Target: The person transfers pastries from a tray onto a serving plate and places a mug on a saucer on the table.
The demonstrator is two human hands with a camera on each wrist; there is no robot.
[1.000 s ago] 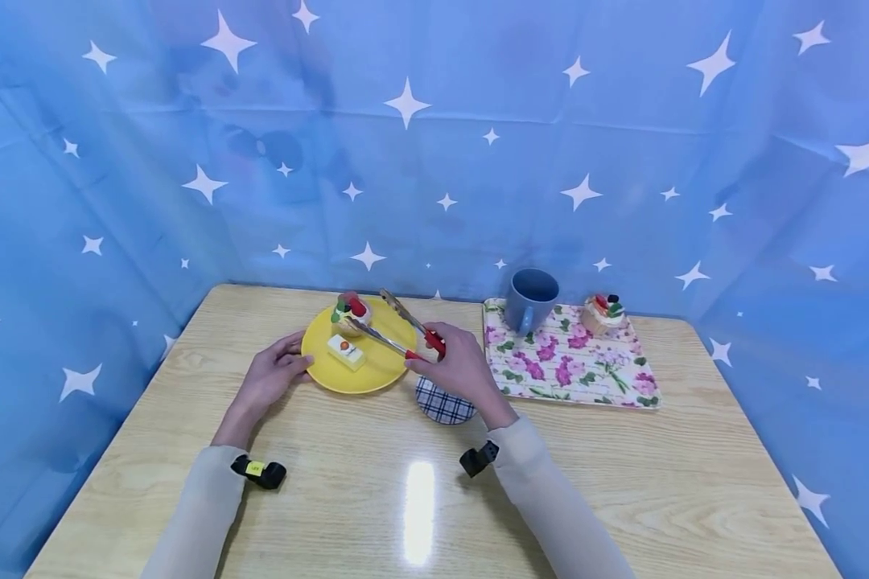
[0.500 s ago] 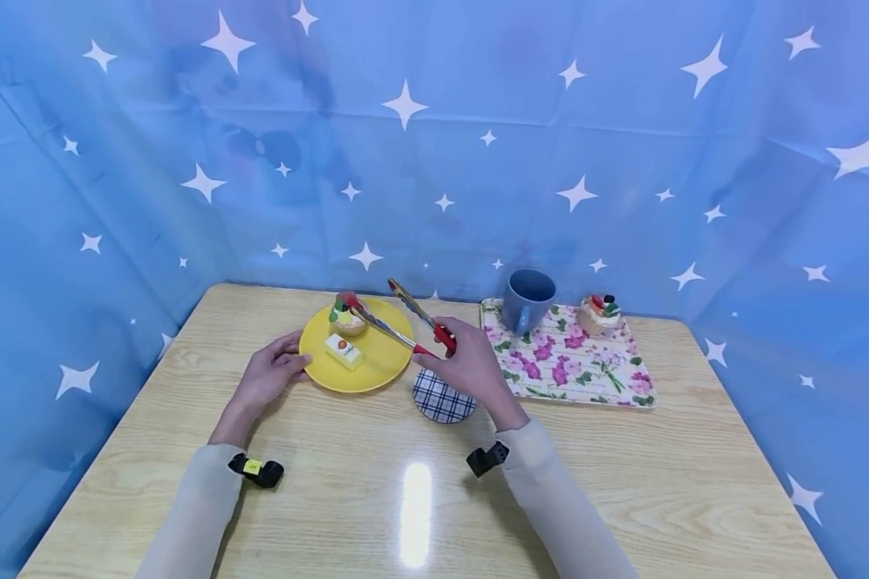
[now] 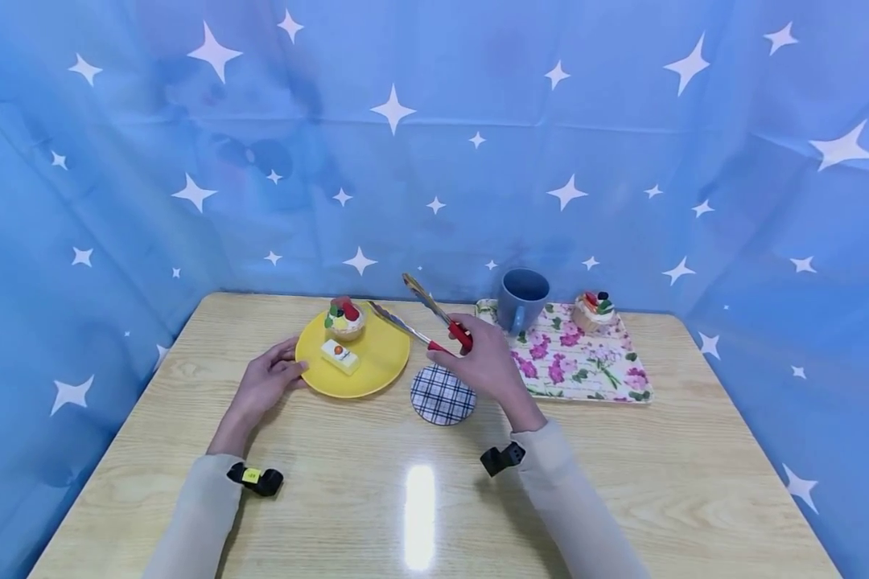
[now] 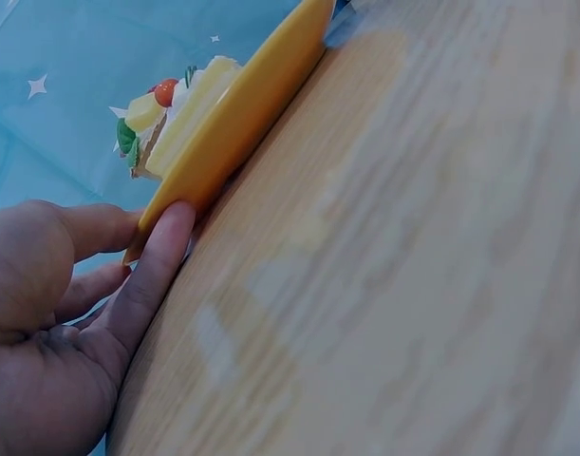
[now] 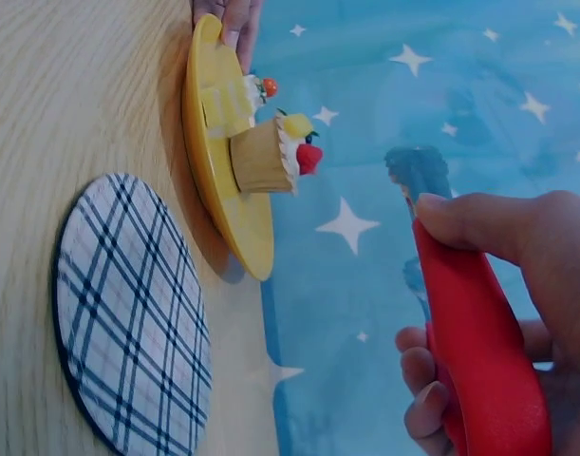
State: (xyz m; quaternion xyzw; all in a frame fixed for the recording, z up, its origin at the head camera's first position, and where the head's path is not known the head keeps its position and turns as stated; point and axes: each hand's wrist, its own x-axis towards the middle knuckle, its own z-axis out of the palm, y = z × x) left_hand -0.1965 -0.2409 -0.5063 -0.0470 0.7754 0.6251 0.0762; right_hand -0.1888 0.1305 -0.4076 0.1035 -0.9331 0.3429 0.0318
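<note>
The left hand [image 3: 264, 384] pinches the round yellow plate [image 3: 385, 358], already bearing a fruit-topped cupcake [image 3: 345, 320] and pale rectangular cake [image 3: 340, 356]. The right hand [image 3: 488, 359] grips red-handled metal tongs [image 3: 459, 332], apparently empty; a cream-topped cupcake [image 3: 592, 314] right of the plate likely remains.

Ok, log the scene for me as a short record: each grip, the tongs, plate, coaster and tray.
Left grip: pinches the plate's rim
Right grip: holds the tongs
Tongs: red-handled, tips apart, nothing between them
Plate: yellow, bearing a cupcake and a cake slice
Coaster: checked, bare, beside the plate, not touching it
Tray: floral, bearing a blue mug and a second cupcake
</note>
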